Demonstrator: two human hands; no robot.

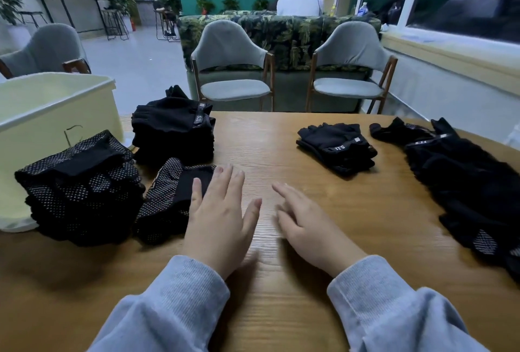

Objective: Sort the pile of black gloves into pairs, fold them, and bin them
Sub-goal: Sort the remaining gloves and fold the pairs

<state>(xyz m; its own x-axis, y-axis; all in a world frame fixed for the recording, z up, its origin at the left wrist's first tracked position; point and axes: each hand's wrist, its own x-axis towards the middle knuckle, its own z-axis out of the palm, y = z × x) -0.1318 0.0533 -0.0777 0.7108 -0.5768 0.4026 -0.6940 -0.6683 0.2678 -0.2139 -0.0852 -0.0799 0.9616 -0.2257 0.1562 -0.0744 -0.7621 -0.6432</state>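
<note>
My left hand (222, 219) lies flat with straight fingers, its fingertips on the right edge of a folded dotted black glove pair (166, 199). My right hand (306, 225) hovers open over the bare wood, holding nothing. Left of the folded pair sits a stack of dotted gloves (81, 191). Behind it stands a stack of plain black gloves with a strap label (173, 132). A folded fingerless pair (337, 149) lies at centre right. The unsorted pile of black gloves (461, 183) spreads along the right side. A pale yellow bin (56, 109) stands at the far left.
The wooden table (267, 281) ends just beyond the glove stacks. Two grey chairs (233, 70) face it from the far side, with a leaf-patterned sofa behind them. People sit with their backs turned farther off. A window wall runs along the right.
</note>
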